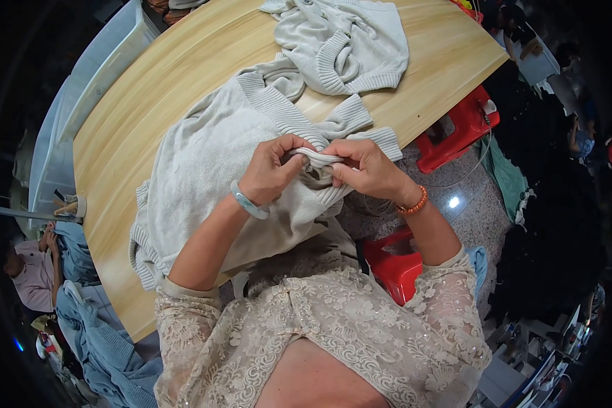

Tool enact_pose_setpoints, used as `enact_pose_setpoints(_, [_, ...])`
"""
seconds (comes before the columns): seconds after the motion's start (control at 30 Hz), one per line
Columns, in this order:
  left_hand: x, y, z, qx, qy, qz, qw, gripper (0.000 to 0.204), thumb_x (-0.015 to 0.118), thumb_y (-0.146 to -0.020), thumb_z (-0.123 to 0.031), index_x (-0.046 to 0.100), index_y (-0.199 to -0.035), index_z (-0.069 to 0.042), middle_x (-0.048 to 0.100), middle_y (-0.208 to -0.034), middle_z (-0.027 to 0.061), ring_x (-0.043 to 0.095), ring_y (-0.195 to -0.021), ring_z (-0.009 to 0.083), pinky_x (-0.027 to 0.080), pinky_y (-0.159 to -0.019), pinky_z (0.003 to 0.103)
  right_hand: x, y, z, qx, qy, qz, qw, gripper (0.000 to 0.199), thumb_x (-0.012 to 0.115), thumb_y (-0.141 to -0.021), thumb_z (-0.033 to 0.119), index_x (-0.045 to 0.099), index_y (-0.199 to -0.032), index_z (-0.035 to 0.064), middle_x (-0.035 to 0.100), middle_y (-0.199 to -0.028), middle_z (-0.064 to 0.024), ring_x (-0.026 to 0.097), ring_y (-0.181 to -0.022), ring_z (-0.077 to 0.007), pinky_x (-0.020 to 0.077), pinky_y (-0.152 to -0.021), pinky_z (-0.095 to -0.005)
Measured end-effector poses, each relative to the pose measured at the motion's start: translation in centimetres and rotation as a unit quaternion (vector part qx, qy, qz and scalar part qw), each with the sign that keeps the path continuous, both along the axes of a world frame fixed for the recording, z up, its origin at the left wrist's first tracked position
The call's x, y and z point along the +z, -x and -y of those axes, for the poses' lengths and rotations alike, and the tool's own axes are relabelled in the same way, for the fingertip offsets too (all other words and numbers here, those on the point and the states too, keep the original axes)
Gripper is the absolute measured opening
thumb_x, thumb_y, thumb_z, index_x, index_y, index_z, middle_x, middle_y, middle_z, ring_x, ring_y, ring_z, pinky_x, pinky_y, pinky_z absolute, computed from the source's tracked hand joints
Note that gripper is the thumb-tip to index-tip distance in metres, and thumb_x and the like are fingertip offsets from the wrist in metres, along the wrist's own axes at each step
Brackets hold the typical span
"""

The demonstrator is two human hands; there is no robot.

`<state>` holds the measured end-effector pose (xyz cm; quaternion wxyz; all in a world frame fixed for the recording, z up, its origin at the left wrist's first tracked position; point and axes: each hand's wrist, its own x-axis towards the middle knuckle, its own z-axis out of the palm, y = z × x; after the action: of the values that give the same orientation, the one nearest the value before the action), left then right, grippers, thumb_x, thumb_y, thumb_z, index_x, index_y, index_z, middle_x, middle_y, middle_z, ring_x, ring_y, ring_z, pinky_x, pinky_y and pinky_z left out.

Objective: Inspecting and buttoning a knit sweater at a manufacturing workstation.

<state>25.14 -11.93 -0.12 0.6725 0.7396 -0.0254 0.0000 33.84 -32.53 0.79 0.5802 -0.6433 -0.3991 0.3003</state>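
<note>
A pale grey knitted sweater [211, 149] lies spread over the table's near right edge, its ribbed parts toward the right. My left hand [272, 168] pinches a folded ribbed band of it between thumb and fingers. Close beside it, my right hand [366, 166] grips the same band, thumb underneath and fingers on top. Between the two hands the knit is bunched and slightly raised. Whether anything small sits inside the fold is hidden by my fingers. Beyond them lies a second pale grey knitted garment [353, 47], crumpled, with a ribbed opening.
The light wooden table [115, 204] carries both garments. Translucent plastic bins [88, 88] line its left side, near a small holder [71, 206]. Red stools [459, 129] stand on the speckled floor at right. Blue knitwear [109, 347] is heaped at lower left, near another person [34, 272].
</note>
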Motion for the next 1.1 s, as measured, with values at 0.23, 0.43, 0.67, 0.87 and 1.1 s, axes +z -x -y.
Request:
enact_pose_setpoints(0.23, [1.7,0.7,0.5,-0.031,0.146,-0.040,0.988,0.023,0.063,-0.094,-0.010,0.059,-0.113,0.003,0.065,-0.102,0.0033,0.059,-0.093,0.0081,0.048,-0.084,0.023,-0.6,-0.1,-0.7,-0.015,0.014,-0.159,0.987,0.017,0.066,-0.094,0.021,0.061,-0.088,0.0058,0.056,-0.076,0.0072,0.050,-0.067,0.0007,0.0416,-0.056,-0.0175])
enact_pose_setpoints(0.43, [1.7,1.6,0.9,0.015,0.147,0.004,0.989,0.022,0.060,-0.095,-0.005,0.057,-0.115,0.002,0.065,-0.103,0.0045,0.059,-0.094,0.0080,0.047,-0.084,0.023,-1.2,0.3,-1.4,0.003,-0.026,-0.189,0.982,0.011,0.059,-0.094,0.010,0.055,-0.102,0.0036,0.057,-0.089,0.0039,0.054,-0.080,-0.0027,0.0471,-0.069,-0.0212])
enact_pose_setpoints(0.67, [0.8,2.5,0.6,0.110,0.102,0.047,0.988,0.022,0.057,-0.095,-0.004,0.056,-0.116,0.000,0.063,-0.094,0.0014,0.057,-0.084,0.0051,0.045,-0.075,0.020,-0.9,-0.2,-1.1,-0.014,-0.107,-0.328,0.938,0.040,0.050,-0.092,-0.001,0.046,-0.131,-0.0003,0.057,-0.119,-0.0107,0.062,-0.094,-0.0144,0.0530,-0.086,-0.0310])
enact_pose_setpoints(0.87, [0.1,4.2,0.9,0.134,0.055,0.094,0.985,0.027,0.057,-0.093,-0.006,0.056,-0.120,-0.003,0.059,-0.080,-0.0009,0.052,-0.072,0.0048,0.045,-0.065,0.022,3.9,3.7,-1.8,-0.070,0.014,0.172,0.983,0.076,0.073,-0.076,0.005,0.038,-0.144,0.0063,0.053,-0.131,-0.0104,0.059,-0.078,-0.0100,0.0496,-0.065,-0.0251])
enact_pose_setpoints(1.1, [3.1,10.5,0.2,0.239,-0.438,0.191,0.845,0.097,0.088,-0.060,-0.026,0.039,-0.142,-0.008,0.048,-0.132,0.0164,0.045,-0.123,0.0381,0.031,-0.106,0.052,5.2,2.0,-2.2,-0.103,-0.069,0.231,0.965,0.022,0.066,-0.082,0.001,0.058,-0.103,0.0001,0.057,-0.101,-0.0060,0.053,-0.083,-0.0134,0.0446,-0.071,-0.0257])
